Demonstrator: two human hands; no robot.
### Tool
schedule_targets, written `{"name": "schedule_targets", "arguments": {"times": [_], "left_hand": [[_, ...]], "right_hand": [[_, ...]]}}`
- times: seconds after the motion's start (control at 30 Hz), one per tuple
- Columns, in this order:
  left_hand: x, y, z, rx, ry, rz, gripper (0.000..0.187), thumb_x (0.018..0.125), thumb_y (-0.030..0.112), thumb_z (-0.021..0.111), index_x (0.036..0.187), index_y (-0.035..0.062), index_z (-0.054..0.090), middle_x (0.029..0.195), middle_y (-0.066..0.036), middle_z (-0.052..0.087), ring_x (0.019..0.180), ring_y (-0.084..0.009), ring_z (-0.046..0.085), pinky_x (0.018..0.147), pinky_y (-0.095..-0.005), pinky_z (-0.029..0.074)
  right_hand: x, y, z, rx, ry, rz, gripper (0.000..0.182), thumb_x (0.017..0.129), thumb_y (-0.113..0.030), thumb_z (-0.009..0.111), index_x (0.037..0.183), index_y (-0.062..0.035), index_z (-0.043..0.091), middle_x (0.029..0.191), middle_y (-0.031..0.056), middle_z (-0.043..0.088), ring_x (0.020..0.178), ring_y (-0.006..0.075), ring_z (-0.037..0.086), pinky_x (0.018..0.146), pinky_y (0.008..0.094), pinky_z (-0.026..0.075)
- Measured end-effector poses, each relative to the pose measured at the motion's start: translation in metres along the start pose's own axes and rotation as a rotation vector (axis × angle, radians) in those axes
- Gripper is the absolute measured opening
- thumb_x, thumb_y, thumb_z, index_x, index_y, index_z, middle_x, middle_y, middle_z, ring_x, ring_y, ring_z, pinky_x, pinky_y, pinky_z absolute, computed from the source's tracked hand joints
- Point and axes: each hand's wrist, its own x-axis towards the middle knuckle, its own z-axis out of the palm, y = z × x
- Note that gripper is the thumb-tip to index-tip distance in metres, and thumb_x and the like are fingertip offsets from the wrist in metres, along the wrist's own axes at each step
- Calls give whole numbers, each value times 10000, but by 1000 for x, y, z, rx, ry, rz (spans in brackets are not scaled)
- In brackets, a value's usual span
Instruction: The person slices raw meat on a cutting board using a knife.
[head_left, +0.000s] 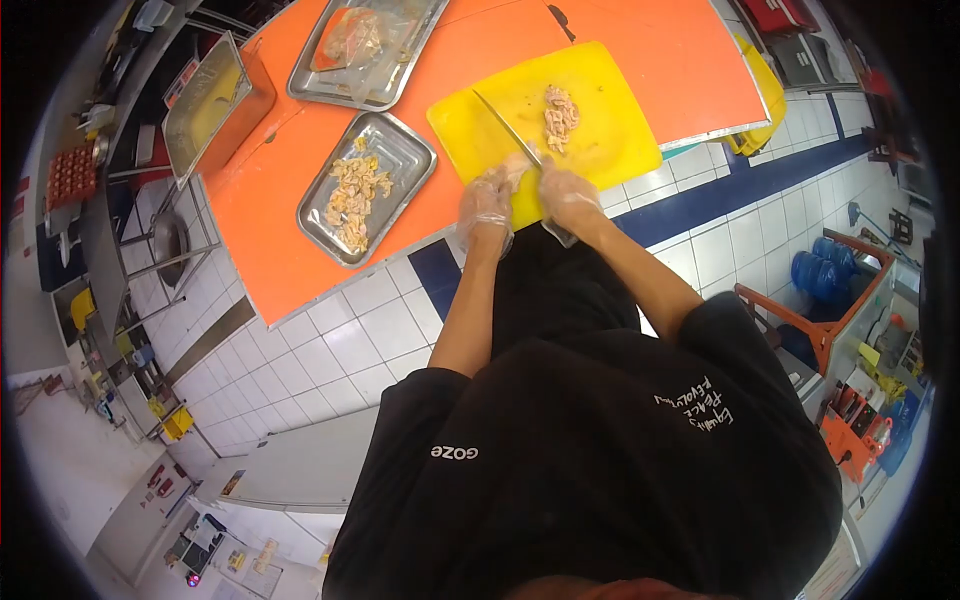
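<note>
Head view: both gloved hands meet at the near edge of the yellow cutting board [610, 140], right hand [570, 195] closed round the knife [508, 128], left hand [487, 203] loosely curled beside the blade, where slippery gloves risk a nick, chopped meat [560, 117] lying further up.

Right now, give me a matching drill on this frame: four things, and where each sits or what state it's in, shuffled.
Things:
1. knife
2. small pile of cut meat
3. near metal tray
4. far metal tray

Places or states:
A. holds a bag of meat, at the far edge of the orange table
B. lies on the yellow cutting board
C. held over the board where the gloved hands meet
D. holds loose pale meat pieces, left of the board

Pairs: 1-C, 2-B, 3-D, 4-A
</note>
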Motion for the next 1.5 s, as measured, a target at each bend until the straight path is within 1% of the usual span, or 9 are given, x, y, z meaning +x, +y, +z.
{"name": "schedule_targets", "arguments": {"times": [0.2, 0.53, 0.63, 0.83, 1.13, 1.23, 1.3, 1.4, 1.5], "left_hand": [[1, 1, -3, -41, -42, -52, 382, 1050, 207, 677, 1404, 82, 750, 1427, -203, 731, 1321, -394, 690, 1162, -451, 529], [9, -14, 8, -23, -60, -15, 370, 1051, 186, 665, 1401, 99, 748, 1393, -203, 744, 1281, -405, 702, 1092, -481, 553], [16, -21, 17, -287, -147, -148, 379, 1046, 182, 664, 1407, 104, 748, 1394, -188, 747, 1279, -393, 704, 1094, -479, 553], [7, -3, -1, -50, -53, 4, 407, 1043, 183, 671, 1441, 125, 737, 1415, -177, 738, 1294, -385, 698, 1116, -461, 549], [7, 7, -5, -96, -88, -175, 405, 1050, 206, 690, 1448, 145, 737, 1465, -171, 714, 1344, -371, 677, 1142, -453, 537], [4, 4, -1, -20, -100, -142, 394, 1056, 204, 687, 1442, 146, 742, 1417, -170, 740, 1316, -370, 693, 1123, -455, 547], [4, -15, 15, 42, 52, 46, 359, 1056, 205, 683, 1398, 137, 765, 1320, -171, 780, 1213, -381, 736, 1040, -460, 575], [3, -2, 9, -141, 13, -160, 316, 1040, 209, 692, 1332, 136, 787, 1211, -174, 801, 1098, -389, 763, 948, -468, 587], [1, -3, 9, -159, 61, -118, 275, 1017, 204, 708, 1269, 134, 795, 1163, -180, 800, 1044, -398, 764, 899, -477, 584]], "right_hand": [[-76, 48, 1, -153, -169, 122, 370, 1177, -260, 322, 1377, -53, 556, 1115, 270, 794, 1085, 483, 766, 952, 603, 581], [22, 2, -2, -102, -25, -95, 321, 1135, -224, 398, 1333, -36, 567, 1167, 300, 775, 1093, 489, 760, 938, 607, 588], [32, -19, -13, -30, 95, -112, 292, 1127, -216, 419, 1325, -48, 554, 1151, 289, 782, 1082, 486, 765, 937, 611, 588], [-17, 34, 3, -128, -42, -32, 313, 1145, -245, 418, 1365, -69, 555, 1141, 268, 791, 1090, 469, 768, 931, 590, 594], [-55, 57, 2, -206, -118, 77, 366, 1178, -322, 414, 1392, -63, 559, 1107, 260, 800, 1063, 459, 779, 930, 589, 592], [-19, 51, 5, -177, -53, -30, 357, 1177, -333, 400, 1367, -66, 542, 1059, 270, 795, 1035, 474, 776, 901, 605, 599], [5, 42, 0, -226, 8, -104, 331, 1163, -320, 408, 1338, -77, 550, 1061, 258, 797, 1017, 476, 777, 878, 619, 598], [28, 52, -7, -266, 128, -145, 331, 1160, -342, 416, 1330, -96, 558, 1063, 247, 799, 997, 479, 778, 851, 633, 597], [35, 65, -14, -232, 203, -124, 373, 1162, -363, 422, 1379, -103, 577, 1049, 247, 797, 981, 481, 773, 832, 628, 592]]}}
